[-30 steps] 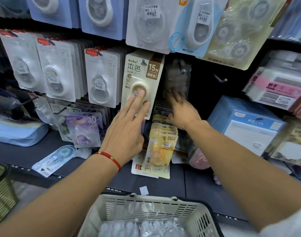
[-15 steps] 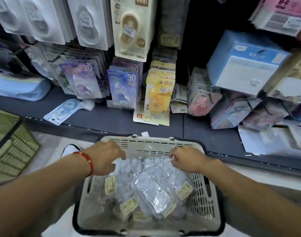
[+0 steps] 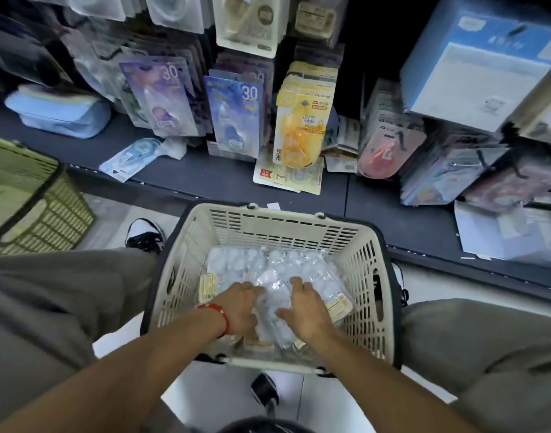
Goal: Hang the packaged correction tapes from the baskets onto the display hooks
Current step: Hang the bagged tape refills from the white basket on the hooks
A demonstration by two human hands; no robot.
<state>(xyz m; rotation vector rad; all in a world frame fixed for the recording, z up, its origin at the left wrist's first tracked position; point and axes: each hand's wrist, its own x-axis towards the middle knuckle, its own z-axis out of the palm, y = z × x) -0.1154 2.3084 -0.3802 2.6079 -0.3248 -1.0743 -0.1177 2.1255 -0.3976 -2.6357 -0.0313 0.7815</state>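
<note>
While the clear packets of correction tape [image 3: 236, 260] lie heaped in the cream basket [image 3: 366, 245] on the floor, both hands reach into the pile. Curled fingers of the left hand [image 3: 239, 303] and right hand [image 3: 305, 307] clasp one clear packet [image 3: 275, 303] from either side. A red bracelet [image 3: 222, 318] rings the left wrist. Beyond the basket runs a dark shelf [image 3: 205, 179] with a yellow pack [image 3: 302, 132] hanging above it, and a green basket [image 3: 30, 198] stands at left.
</note>
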